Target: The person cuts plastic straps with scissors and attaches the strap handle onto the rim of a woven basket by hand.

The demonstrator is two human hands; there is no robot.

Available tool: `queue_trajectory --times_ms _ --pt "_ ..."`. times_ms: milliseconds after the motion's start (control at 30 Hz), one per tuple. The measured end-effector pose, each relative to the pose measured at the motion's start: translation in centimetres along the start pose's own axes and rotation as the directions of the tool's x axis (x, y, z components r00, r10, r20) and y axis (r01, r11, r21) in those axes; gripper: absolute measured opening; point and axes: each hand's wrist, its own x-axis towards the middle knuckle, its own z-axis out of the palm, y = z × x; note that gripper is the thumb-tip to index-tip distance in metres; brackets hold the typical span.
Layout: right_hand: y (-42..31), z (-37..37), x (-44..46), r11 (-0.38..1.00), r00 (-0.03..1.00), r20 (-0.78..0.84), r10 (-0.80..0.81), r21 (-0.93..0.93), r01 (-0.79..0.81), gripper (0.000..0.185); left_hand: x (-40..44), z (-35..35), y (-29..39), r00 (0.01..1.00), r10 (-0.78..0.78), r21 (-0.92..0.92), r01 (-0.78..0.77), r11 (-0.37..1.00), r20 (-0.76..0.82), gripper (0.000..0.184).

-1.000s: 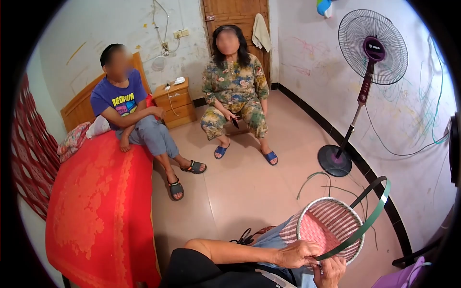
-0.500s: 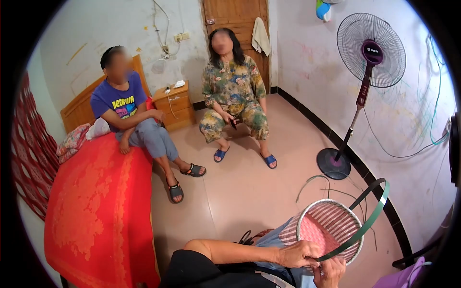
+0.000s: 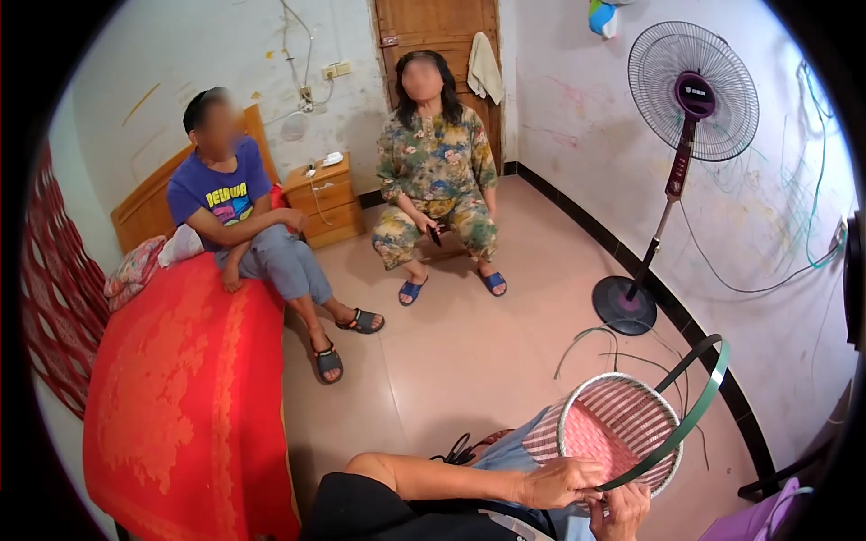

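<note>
A round woven basket (image 3: 591,428) with red-and-white striped sides and a pale rim rests at my lap, tilted so its pink inside shows. Over it arches a flat dark green strap (image 3: 699,410) as a tall loop. My left hand (image 3: 559,482) reaches in from the left, its fingers closed on the strap's near end by the rim. Right beside it, my right hand (image 3: 621,512) is closed too, fingertips pinched at the same strap end and rim. Exactly what lies between the fingertips is partly hidden.
Thin loose strands (image 3: 586,338) lie on the floor beyond the basket. A standing fan (image 3: 693,95) is by the right wall. One person (image 3: 225,189) sits on the red-covered bed (image 3: 180,379), another (image 3: 437,171) near the door. A purple object (image 3: 753,518) is at lower right.
The view has shifted very slightly. Both hands stay at the strap end by the basket rim, with barely any finger movement.
</note>
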Motion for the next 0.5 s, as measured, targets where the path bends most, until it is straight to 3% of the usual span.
queue_trajectory --times_ms 167,267,367,433,467,500 --pt "-0.1 0.0 0.0 1.0 0.999 0.031 0.026 -0.001 -0.026 0.019 0.2 -0.1 0.1 1.0 -0.005 0.014 0.005 1.0 0.011 0.022" --pt "-0.3 -0.1 0.2 1.0 1.0 -0.008 0.006 -0.006 -0.006 0.019 0.0 -0.1 -0.3 0.997 -0.073 -0.114 0.077 0.991 0.039 0.022" --pt "0.2 1.4 0.3 1.0 0.992 -0.13 -0.004 0.012 0.006 0.017 0.1 -0.8 0.0 0.999 -0.037 -0.12 0.033 0.992 -0.03 0.025" --pt "0.7 1.5 0.3 0.998 0.988 -0.149 -0.038 -0.047 0.032 0.021 0.1 -0.9 0.2 0.997 -0.055 -0.093 0.05 0.994 -0.057 0.014" --pt "1.0 1.7 0.1 0.999 0.99 -0.139 -0.03 -0.04 0.025 0.023 0.5 -1.0 0.5 0.994 0.043 -0.001 -0.043 0.999 -0.099 0.012" --pt "0.5 0.8 0.5 0.999 0.998 -0.067 0.007 -0.048 -0.01 0.027 0.7 -1.5 1.0 0.999 -0.031 -0.016 0.03 0.999 -0.041 0.01"
